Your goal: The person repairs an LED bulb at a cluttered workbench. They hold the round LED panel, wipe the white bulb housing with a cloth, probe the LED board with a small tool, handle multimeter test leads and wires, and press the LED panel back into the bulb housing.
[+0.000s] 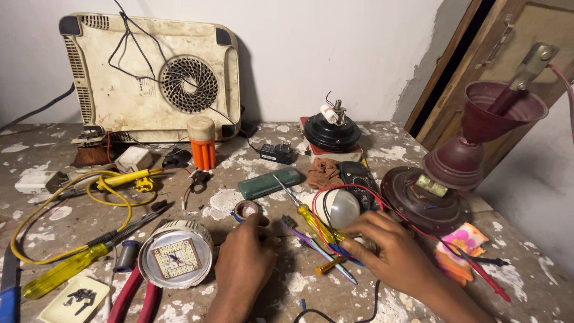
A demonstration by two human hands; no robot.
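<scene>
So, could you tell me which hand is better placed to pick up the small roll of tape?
Probably the left hand: its fingertips lie right beside the roll of tape, while the right hand rests farther off on the red and black wires by the white bulb dome.

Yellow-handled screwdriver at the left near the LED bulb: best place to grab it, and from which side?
Take the yellow-handled screwdriver by its thick translucent handle, coming from above. It lies flat and slanted on the table, handle end bare at lower left; the dark shaft runs up-right past the yellow cable and LED bulb.
</scene>
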